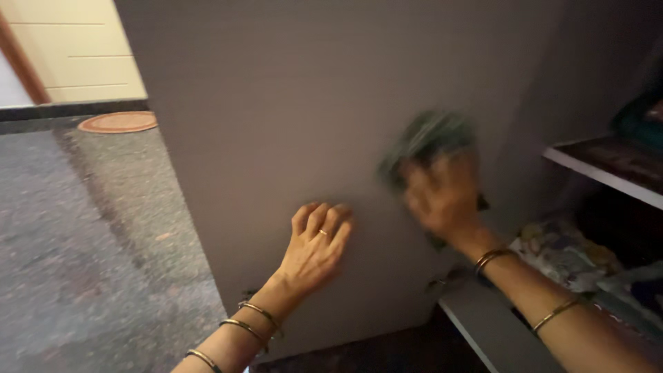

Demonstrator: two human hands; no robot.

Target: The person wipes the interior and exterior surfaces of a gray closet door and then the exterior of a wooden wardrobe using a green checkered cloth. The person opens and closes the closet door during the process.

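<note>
Head view is looking down past two bare forearms at the inner face of an open cupboard door (290,117), a large flat grey panel standing upright and filling the middle of the picture. The left hand (314,249) is being pressed flat against the lower part of that panel, fingers together and extended, nothing gripped in it; a ring is being worn on one finger and thin metal bangles (252,321) are lying along the wrist. The right hand (442,197) is being held against the same panel further to the right and higher, and it is blurred by motion. A dark green cloth (428,138) is being clutched in it, as far as the blur allows, bunched above the knuckles and touching the door.

The cloth is being judged soft, light and limp, easily crumpled, best taken as a wad in the whole palm so that no loose end trails. The door is being judged stiff, smooth and somewhat slippery, swinging on its hinge if pushed, which is why a flat palm is suited to steadying it.

To the right, white shelves (601,169) are being seen inside the cupboard, with folded fabrics stacked on them: a pale floral-printed piece (563,252) on the lower shelf, darker pieces above. No labels or signs are being made out. At the far left, speckled grey floor (76,242) and a round reddish mat (119,122) are lying well apart from the hands.
</note>
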